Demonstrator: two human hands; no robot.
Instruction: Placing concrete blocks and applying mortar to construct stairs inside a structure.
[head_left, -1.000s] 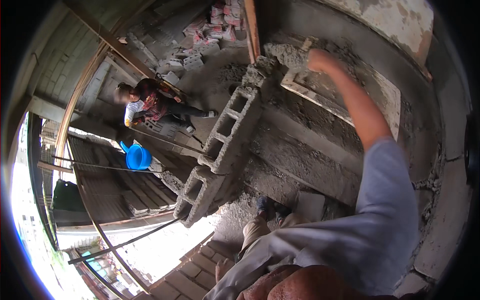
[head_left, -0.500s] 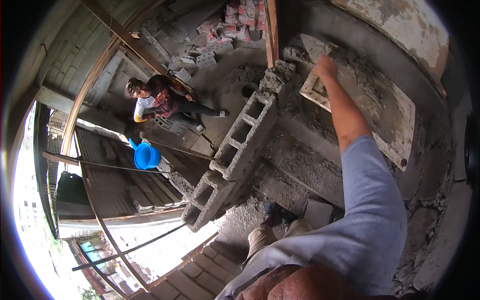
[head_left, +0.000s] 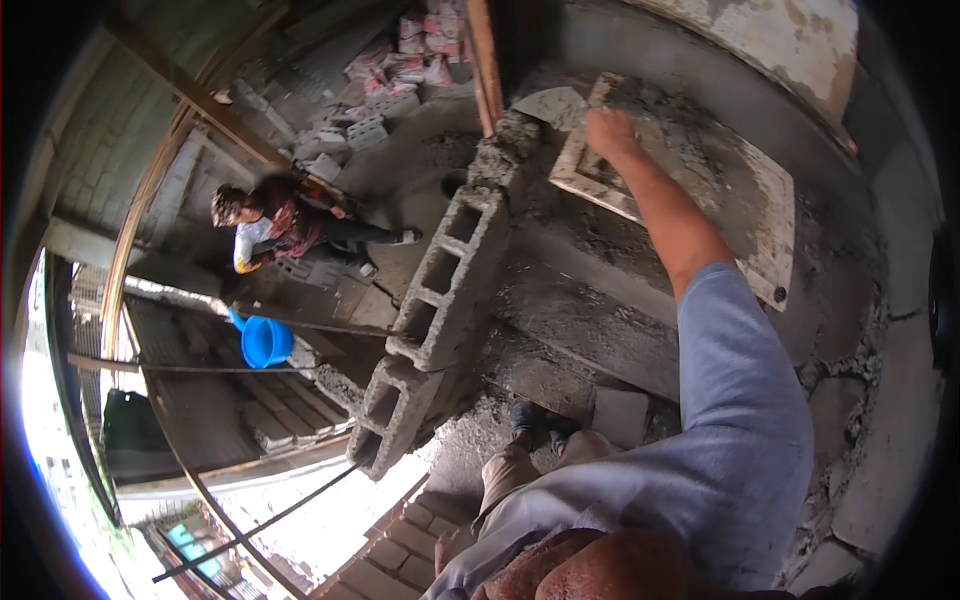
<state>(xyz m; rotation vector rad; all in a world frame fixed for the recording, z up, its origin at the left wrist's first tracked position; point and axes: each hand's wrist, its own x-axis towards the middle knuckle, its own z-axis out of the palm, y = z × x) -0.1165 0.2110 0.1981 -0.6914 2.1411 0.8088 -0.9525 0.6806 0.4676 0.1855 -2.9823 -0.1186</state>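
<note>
My right arm reaches far forward, and my right hand (head_left: 610,132) is closed around the handle of a trowel. The trowel's grey, pointed blade (head_left: 552,106) sticks out to the left of my fist, over the far end of the block wall. Beneath my hand lies a wood-edged mortar board (head_left: 778,240), with wet grey mortar (head_left: 690,135) heaped along its far side. Left of it runs a wall of hollow concrete blocks (head_left: 447,275), with rough mortar (head_left: 505,150) around its far end. I cannot see my left hand.
Another person (head_left: 290,225) is beyond the wall on the left. A blue dipper (head_left: 266,342) rests near thin bars. Bags (head_left: 425,45) and loose blocks (head_left: 367,132) lie at the back. A wooden post (head_left: 484,65) rises by the wall's far end. A flat slab (head_left: 620,416) lies near my feet.
My right hand has moved left with the trowel, bringing its blade closer to the wall's far end. The whole view has shifted, so the surroundings appear further left.
</note>
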